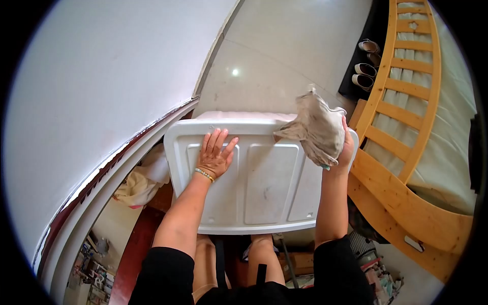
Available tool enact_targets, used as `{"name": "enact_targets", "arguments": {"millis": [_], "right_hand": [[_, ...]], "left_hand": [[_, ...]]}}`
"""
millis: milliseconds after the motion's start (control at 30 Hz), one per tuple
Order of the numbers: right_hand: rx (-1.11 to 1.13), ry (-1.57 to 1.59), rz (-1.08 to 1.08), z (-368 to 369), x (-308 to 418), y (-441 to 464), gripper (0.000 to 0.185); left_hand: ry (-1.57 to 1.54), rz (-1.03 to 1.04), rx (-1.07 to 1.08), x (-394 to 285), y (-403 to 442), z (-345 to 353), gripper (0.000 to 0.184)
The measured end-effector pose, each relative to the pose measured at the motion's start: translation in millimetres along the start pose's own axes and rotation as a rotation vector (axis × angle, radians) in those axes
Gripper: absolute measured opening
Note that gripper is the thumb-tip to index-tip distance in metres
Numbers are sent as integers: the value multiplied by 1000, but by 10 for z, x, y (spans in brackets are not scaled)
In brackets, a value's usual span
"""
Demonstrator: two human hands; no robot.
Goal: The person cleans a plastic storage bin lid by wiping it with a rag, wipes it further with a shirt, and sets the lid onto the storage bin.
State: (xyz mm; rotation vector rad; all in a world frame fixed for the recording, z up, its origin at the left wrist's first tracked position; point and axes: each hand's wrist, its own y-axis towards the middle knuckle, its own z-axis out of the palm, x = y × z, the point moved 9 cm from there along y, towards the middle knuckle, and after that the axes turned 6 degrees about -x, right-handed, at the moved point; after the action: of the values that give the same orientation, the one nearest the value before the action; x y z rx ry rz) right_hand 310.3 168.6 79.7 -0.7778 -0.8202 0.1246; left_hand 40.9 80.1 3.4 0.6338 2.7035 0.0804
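Observation:
A white plastic lid (267, 193) with raised panels is in front of my body, and dark smudges mark its surface. My left hand (215, 154) lies flat on its upper left part, fingers stretched out and a beaded bracelet round the wrist. At the lid's right edge, my right hand (346, 150) grips a crumpled greyish-beige cloth (321, 126). The cloth bunches up above the lid, with one corner reaching left over the far rim. Most of the right fingers are hidden behind the cloth.
A wooden bed rail (404, 94) curves along the right, beside a mattress (450, 127). Several shoes (363, 81) sit on a dark surface next to it. A white wall (107, 61) rises at left. Pale fabric (136, 187) lies below the wall's edge; tiled floor (274, 56) stretches ahead.

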Motion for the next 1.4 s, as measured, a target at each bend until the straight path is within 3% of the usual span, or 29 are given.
{"name": "enact_targets", "arguments": {"millis": [100, 167, 233, 300, 400, 533, 700, 767, 867, 900, 967, 1133, 1200, 1233, 1300, 1367, 1400], "right_hand": [[209, -417, -174, 170, 123, -97, 20], [367, -699, -138, 165, -265, -155, 18], [534, -1385, -299, 388, -444, -298, 21], [488, -1304, -532, 486, -423, -248, 26], [498, -1661, -845, 584, -566, -181, 30], [514, -1647, -785, 620, -785, 4, 26], [869, -1370, -488, 1432, -1831, 286, 17], [970, -1264, -493, 1789, -2130, 250, 20], [904, -1368, -378, 1425, -1823, 329, 20], [822, -1462, -283, 1116, -1622, 445, 20], [757, -1469, -251, 709, -1242, 559, 20], [939, -1388, -421, 1450, -1864, 331, 21], [1029, -1295, -526, 1850, -2193, 230, 19], [1037, -1294, -519, 1853, -2232, 238, 20], [1005, -1291, -548, 1650, -1993, 242, 18], [911, -1349, -335, 1242, -1748, 440, 18], [888, -1353, -390, 1178, -1578, 441, 17]], "left_hand": [[-22, 11, -23, -52, 116, 110, 57], [22, 0, 6, 5, 48, 54, 60], [15, 3, 15, -9, 6, 19, 61], [7, 6, 15, -4, 13, 7, 59], [0, 1, 7, -16, 22, 8, 55], [3, 12, 2, -6, 14, -5, 52], [-88, 3, -52, 29, -90, 90, 47], [-67, -56, 37, 75, -155, 224, 50], [-191, -160, 162, 120, -147, 255, 52], [-161, -67, -10, 52, -98, 112, 55], [25, 16, -25, -16, -9, 40, 56], [-62, -5, -82, 26, -76, 75, 44], [-30, -42, 37, 41, -46, 130, 43], [-17, -60, 96, 46, -38, 152, 43], [-34, -26, -8, 35, -83, 124, 45], [-41, 22, -81, 15, -93, 83, 47], [30, 26, -25, -26, 12, -1, 40]]}}
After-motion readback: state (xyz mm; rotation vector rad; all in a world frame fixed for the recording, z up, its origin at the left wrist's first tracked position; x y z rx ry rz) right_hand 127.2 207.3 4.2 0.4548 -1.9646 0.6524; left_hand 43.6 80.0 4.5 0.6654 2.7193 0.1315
